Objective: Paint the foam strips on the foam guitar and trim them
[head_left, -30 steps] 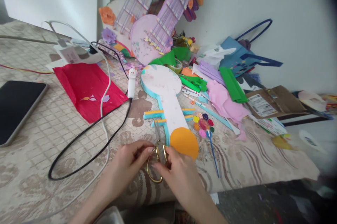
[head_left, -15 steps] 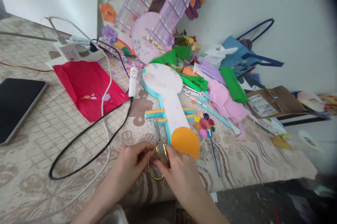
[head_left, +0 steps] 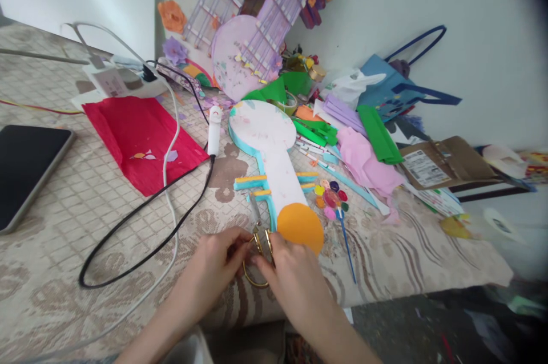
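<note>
A pair of gold-handled scissors [head_left: 257, 221] is held between my two hands near the table's front edge, blades pointing away. My left hand [head_left: 222, 253] is closed at the left handle, its thumb and fingertips pinched together. On the other handle my right hand [head_left: 291, 264] is closed, with the thumb stretched toward the left hand. Fingers partly hide the handles, and I cannot tell if anything else is between them. Just beyond lies a long white cutout with a turquoise edge [head_left: 282, 176], an orange disc [head_left: 301, 227] at its near end. Orange-and-turquoise strips [head_left: 250, 182] stick out from its sides.
Left are a phone [head_left: 29, 173], red paper [head_left: 132, 136], a white stick-shaped device [head_left: 214, 133] and looping cables. Right are a paint palette [head_left: 331, 198], a blue brush [head_left: 346, 247], pink paper [head_left: 363, 161] and a cardboard package [head_left: 447, 164]. Behind stands a purple decorated craft [head_left: 235, 56].
The view has shifted slightly, so things sit a little higher and further left. Both hands keep hold of the scissors, with almost no movement.
</note>
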`<state>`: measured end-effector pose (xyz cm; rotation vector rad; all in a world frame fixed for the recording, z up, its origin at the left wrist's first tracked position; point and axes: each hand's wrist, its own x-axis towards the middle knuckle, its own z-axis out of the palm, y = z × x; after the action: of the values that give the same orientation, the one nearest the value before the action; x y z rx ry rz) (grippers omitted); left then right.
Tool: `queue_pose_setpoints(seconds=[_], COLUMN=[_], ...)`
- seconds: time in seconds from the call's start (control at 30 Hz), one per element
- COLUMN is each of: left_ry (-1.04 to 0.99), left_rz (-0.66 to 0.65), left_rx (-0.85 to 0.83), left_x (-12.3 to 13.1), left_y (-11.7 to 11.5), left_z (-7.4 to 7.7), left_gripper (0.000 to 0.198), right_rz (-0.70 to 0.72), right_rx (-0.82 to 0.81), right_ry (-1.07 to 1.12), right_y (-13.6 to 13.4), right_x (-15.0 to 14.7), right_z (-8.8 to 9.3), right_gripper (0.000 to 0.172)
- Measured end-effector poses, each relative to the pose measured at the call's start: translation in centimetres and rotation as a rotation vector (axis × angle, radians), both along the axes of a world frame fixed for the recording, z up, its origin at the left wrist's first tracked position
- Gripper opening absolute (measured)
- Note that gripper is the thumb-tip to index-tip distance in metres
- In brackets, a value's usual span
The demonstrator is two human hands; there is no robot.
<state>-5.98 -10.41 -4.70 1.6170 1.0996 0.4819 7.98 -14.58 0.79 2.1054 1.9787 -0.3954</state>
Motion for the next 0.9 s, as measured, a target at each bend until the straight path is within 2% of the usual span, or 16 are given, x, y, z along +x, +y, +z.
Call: queue_pose_setpoints(seconds=[0.57,0.77,0.9], left_ry=[-0.004,-0.045,-0.148], left_rz=[0.006,0.016,0.009], left_rx=[-0.018,-0.061,-0.109], left_x=[0.4,0.6,0.3], left_y=[-0.2,-0.3,-0.4], left_z=[0.1,0.5,0.4], left_gripper=[0.017,0.018,0.023], right_rz=[0.045,-0.011,-0.093], right_rx=[-0.092,-0.068,-0.001], right_ry=[-0.042,0.063,0.222], right_y=[0.6,0.3,-0.1], right_x=[-0.1,0.5,1.8], right_z=[0.4,0.0,-0.2], right_gripper=[0.016,0.014,0.013])
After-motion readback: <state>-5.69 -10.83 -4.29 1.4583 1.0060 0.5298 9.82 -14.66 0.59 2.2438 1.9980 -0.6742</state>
